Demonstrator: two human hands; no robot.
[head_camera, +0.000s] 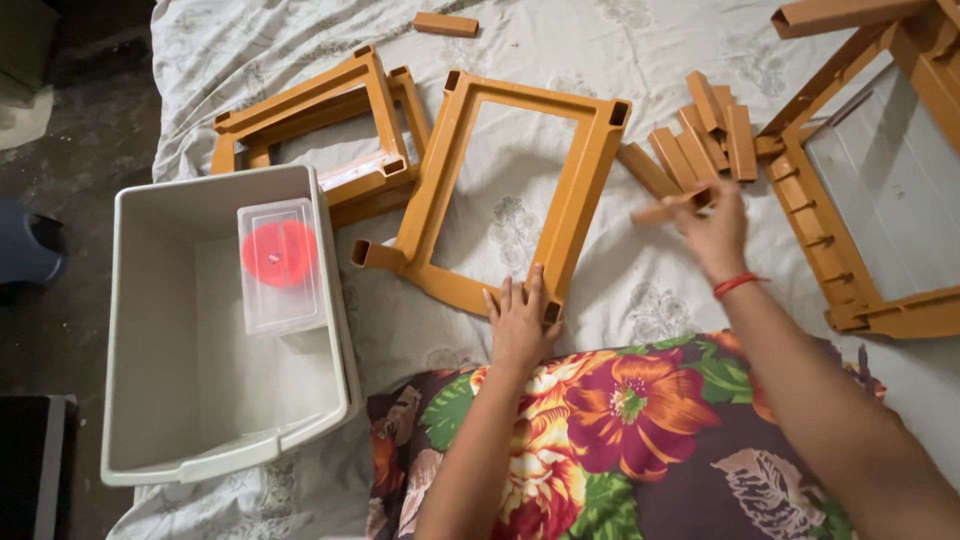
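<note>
— So, what do I have under the hands right now?

— My left hand (520, 325) lies flat, fingers together, pressing on the near corner of the middle orange frame (500, 190), which rests on the bed (620, 290). My right hand (712, 232) is pinched shut on a short orange stick (668, 208), held just above the sheet.

— Where is that stick relative to the others?

— Just beside the pile of sticks (700, 140), which sits between the middle frame and the big orange frame (850, 200) at the right edge. One loose stick (445, 24) lies well apart, near the top of the bed.

— And on the left?

— A second orange frame (320, 130) lies stacked on another, touching the middle one. Beside it sits a grey plastic bin (150, 330) — inside it a clear lidded box (280, 265) with something red in it; I cannot tell what. A floral cushion (620, 440) lies under my forearms.
</note>
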